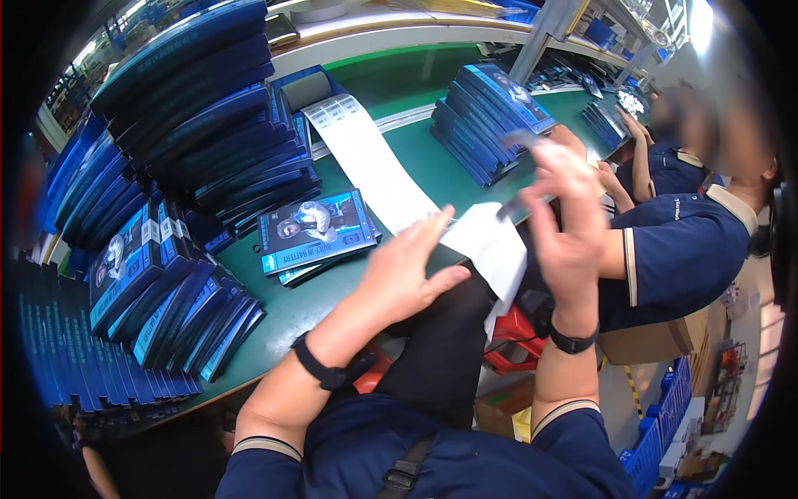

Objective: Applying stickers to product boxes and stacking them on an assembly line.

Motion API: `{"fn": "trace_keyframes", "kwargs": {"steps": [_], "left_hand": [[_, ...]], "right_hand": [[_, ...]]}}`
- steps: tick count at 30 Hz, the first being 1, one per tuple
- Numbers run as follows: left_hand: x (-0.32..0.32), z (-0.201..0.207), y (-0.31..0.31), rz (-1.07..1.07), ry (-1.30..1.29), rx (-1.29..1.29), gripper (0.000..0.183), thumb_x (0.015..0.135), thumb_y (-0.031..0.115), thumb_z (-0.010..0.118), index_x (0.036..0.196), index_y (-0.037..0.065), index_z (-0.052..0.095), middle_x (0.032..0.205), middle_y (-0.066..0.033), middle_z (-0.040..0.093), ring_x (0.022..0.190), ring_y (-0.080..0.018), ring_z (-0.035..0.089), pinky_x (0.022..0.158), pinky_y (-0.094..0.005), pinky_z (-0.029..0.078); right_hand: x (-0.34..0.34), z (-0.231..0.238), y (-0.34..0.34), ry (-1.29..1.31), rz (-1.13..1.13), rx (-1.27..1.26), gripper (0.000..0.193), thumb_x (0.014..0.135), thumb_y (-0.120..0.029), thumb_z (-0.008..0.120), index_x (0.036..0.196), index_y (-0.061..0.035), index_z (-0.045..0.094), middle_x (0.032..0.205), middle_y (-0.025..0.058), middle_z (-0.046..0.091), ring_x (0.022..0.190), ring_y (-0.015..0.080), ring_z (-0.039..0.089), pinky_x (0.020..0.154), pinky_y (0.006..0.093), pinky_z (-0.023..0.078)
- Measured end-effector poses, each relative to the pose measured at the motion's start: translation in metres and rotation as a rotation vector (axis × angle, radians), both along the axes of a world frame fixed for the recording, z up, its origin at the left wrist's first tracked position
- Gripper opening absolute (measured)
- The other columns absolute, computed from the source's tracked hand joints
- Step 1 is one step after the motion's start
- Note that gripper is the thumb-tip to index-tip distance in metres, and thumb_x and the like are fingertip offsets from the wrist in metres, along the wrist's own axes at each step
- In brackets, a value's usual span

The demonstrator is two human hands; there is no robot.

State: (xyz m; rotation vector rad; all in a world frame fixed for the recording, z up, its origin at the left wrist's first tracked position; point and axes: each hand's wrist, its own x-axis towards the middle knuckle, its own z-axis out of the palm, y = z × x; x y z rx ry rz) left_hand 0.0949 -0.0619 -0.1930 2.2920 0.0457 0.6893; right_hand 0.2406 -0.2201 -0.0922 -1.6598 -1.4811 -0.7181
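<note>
My left hand (401, 270) lies flat with fingers stretched and thumb apart, its fingertips on a long white label strip (370, 158). The strip runs from a roll at the back across the green table, and its loose white end (490, 245) drapes over the front edge. Above that end, my right hand (569, 216) is raised and smeared by motion. Blurred greyish shapes show at its fingertips, too unclear to name. Left of my left hand, a flat blue box (316, 231) with a picture on its lid rests on another box.
Tall stacks of blue boxes (199, 108) crowd the left side, with leaning boxes (158, 283) in front. Another stack of blue boxes (490, 121) stands at the back right. Close on my right sits a person in a dark shirt (682, 249). A shelf (399, 35) spans the back.
</note>
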Motion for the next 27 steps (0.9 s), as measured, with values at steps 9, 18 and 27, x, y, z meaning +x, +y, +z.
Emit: {"fn": "trace_keyframes", "kwargs": {"steps": [9, 18, 27], "left_hand": [[-0.003, -0.011, 0.132, 0.45, 0.435, 0.3, 0.038, 0.097, 0.038, 0.056, 0.109, 0.004, 0.07, 0.105, -0.0183, 0.068, 0.103, -0.0374, 0.064, 0.09, -0.0477, 0.051], [-0.033, -0.003, 0.055, 0.471, 0.488, 0.318, 0.035, 0.099, 0.035, 0.055, 0.109, 0.005, 0.07, 0.104, -0.0166, 0.066, 0.102, -0.0365, 0.062, 0.089, -0.0462, 0.048], [-0.069, 0.019, 0.053, 0.345, 0.193, 0.173, 0.032, 0.093, 0.022, 0.065, 0.121, 0.006, 0.066, 0.12, -0.0166, 0.06, 0.114, -0.035, 0.056, 0.098, -0.0426, 0.045]], "right_hand": [[-0.033, -0.03, 0.015, 0.918, 0.352, 0.227, 0.068, 0.083, 0.018, 0.065, 0.145, 0.0016, 0.042, 0.138, 0.0102, 0.046, 0.094, 0.0119, 0.062, 0.075, 0.0224, 0.056], [-0.064, -0.107, 0.061, 1.055, 0.281, 0.077, 0.063, 0.081, 0.016, 0.065, 0.139, -0.0039, 0.052, 0.133, 0.0109, 0.048, 0.092, 0.0109, 0.064, 0.074, 0.0217, 0.057], [-0.066, -0.117, 0.071, 1.01, 0.23, 0.023, 0.062, 0.081, 0.017, 0.063, 0.138, -0.0047, 0.054, 0.131, 0.0118, 0.049, 0.091, 0.012, 0.065, 0.073, 0.0235, 0.058]]}}
